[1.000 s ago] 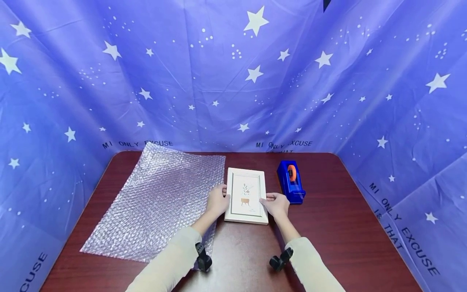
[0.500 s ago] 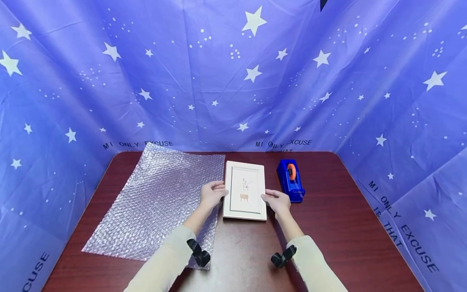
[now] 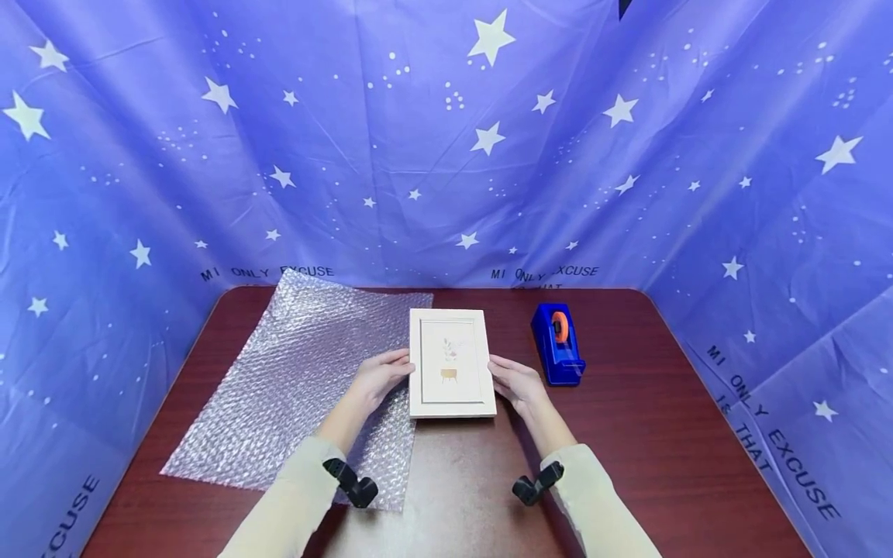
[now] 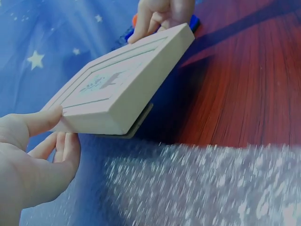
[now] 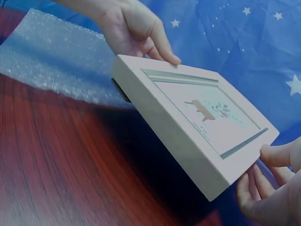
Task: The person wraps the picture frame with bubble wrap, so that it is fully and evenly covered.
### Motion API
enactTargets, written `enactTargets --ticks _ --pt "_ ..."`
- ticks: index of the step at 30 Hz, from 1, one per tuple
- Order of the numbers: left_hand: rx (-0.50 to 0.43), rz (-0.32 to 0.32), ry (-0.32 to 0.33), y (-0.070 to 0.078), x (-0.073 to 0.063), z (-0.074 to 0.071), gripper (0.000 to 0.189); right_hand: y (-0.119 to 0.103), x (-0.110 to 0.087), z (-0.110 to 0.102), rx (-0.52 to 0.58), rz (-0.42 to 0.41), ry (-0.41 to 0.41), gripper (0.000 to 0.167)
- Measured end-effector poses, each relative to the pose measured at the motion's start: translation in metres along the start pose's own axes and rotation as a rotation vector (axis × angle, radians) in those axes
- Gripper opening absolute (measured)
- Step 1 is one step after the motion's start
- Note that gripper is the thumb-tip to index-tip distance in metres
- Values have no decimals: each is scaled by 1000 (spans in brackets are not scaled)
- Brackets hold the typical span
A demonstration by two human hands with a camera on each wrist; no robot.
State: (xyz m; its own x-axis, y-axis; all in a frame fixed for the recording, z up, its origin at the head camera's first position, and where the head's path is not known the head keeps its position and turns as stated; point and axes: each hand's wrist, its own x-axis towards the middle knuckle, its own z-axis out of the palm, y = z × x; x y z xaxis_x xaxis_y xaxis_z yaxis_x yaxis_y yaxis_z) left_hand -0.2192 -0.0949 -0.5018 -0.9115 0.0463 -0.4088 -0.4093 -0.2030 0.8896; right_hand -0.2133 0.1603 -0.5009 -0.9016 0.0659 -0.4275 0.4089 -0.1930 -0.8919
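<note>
L hand [image 3: 377,378] & R hand [image 3: 519,383] grip pic frame [image 3: 452,364], fingers [image 4: 69,151] under.

I class this place as an improvised tabletop work booth, screened off with hung cloth; what building stands behind it I cannot determine from my feed. Findings: blue fabric [image 3: 380,155] patterned with white stars [image 3: 491,37] drapes the left, far and right sides in loose folds, with black lettering [image 3: 805,474] printed along its lower part. Inside I record one table [image 3: 670,442], its top dark red wood grain, its far corners rounded. On it I note packing supplies: bubble wrap [image 3: 279,403] at left, a blue tape dispenser [image 3: 563,366] at right
</note>
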Motion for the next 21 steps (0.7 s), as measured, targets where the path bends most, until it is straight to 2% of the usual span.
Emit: enactTargets --ticks 6,11,16,21 --pt "-2 -26 -11 1 -3 -24 52 1 -1 18 13 13 -67 46" --pt "5 -33 -19 4 -14 -44 54 4 -4 38 17 25 -71 43" --pt "17 -26 1 8 -24 -66 58 6 -4 60 21 12 -103 42" --pt "21 13 20 10 -32 -85 64 7 -3 83 -22 -13 -117 38"
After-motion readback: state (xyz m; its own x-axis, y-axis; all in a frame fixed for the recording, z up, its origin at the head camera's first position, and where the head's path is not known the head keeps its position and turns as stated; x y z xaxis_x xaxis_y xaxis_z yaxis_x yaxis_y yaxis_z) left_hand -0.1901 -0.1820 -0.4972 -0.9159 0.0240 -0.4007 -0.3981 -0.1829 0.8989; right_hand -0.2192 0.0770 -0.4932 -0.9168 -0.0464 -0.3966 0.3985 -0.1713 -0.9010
